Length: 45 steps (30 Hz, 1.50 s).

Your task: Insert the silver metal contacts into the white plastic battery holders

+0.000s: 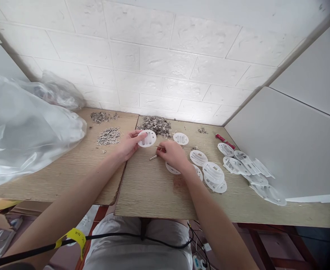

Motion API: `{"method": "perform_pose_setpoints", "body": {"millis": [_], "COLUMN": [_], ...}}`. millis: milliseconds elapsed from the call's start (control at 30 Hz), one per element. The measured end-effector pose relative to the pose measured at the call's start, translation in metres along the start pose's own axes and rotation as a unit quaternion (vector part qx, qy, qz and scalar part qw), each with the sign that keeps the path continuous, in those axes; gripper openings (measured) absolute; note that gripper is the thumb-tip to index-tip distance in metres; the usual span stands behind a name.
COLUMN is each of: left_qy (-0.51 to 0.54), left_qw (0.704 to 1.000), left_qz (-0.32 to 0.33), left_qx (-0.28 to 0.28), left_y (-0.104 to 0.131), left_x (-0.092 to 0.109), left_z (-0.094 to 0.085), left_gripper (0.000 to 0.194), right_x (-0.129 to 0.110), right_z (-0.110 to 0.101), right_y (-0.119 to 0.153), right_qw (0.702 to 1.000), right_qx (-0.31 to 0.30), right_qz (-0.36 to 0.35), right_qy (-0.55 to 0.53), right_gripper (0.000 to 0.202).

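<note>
L hand (pixel 129 147) has a white, round, thin plastic disc (pixel 147 138) by its near-side rim, thumb pressed on the slotted face, fingers behind. Disc is up over the table's (pixel 142 187) back edge area, nr the seam w/ the L table (pixel 80 165), just in front of a heap of small grey metal bits (pixel 157 125).

R hand (pixel 172 153) has fingertips pinched around a slim silvery metal tool (pixel 153 158), prob. tweezers; too small to be sure. It's beside the disc; can't tell if anything's in the tips.

Handling, my guess: disc is v. light, stiff-ish w/ a bit of flex, smooth so may slip. Best grip = outer rim, thumb + fingers, clear of slots; thin ribs prob. snap or bend if squeezed. Tool: hold mid-shank, lightly.

More white discs (pixel 213 173) overlap toward the R side, others (pixel 238 165) nr the grey panel (pixel 288 142), w/ a red tool (pixel 221 138) behind them.
</note>
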<state>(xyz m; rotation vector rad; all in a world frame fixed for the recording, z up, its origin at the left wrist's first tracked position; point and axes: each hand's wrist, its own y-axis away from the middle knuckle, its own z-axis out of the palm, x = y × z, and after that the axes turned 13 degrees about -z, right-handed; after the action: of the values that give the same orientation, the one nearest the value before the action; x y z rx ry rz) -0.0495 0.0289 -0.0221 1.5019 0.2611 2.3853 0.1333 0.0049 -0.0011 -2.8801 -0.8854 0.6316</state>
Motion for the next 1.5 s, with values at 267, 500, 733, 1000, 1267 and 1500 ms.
{"method": "perform_pose_setpoints", "body": {"millis": [267, 500, 733, 1000, 1267, 1500], "left_qy": [-0.182, -0.368, -0.395, -0.487, -0.534, -0.532], "left_qw": [0.977, 0.85, 0.815, 0.837, 0.836, 0.841], "left_qz": [0.109, 0.377, 0.425, 0.241, 0.128, 0.071], "left_qx": [-0.002, -0.007, -0.001, 0.059, -0.008, -0.062], "left_y": [0.004, 0.009, 0.011, 0.014, 0.017, 0.022], "left_x": [-0.003, -0.005, -0.005, 0.003, 0.01, 0.009], "left_z": [0.001, 0.001, 0.002, 0.001, -0.001, 0.001], "left_gripper": [0.037, 0.012, 0.01, 0.014, 0.011, 0.008], "right_x": [0.001, -0.003, -0.01, -0.017, -0.018, -0.008], "right_z": [-0.001, 0.012, 0.018, 0.015, 0.013, 0.013], "right_y": [-0.003, -0.004, -0.003, -0.002, -0.005, -0.003], "right_qw": [0.964, 0.94, 0.938, 0.977, 0.975, 0.952], "right_qx": [0.22, 0.3, 0.311, 0.207, 0.07, -0.015], "right_qz": [-0.03, -0.145, -0.15, -0.014, 0.083, 0.105], "right_qy": [-0.149, -0.075, 0.025, -0.057, -0.194, -0.286], "right_gripper": [0.019, 0.009, 0.016, 0.01, 0.019, 0.016]}}
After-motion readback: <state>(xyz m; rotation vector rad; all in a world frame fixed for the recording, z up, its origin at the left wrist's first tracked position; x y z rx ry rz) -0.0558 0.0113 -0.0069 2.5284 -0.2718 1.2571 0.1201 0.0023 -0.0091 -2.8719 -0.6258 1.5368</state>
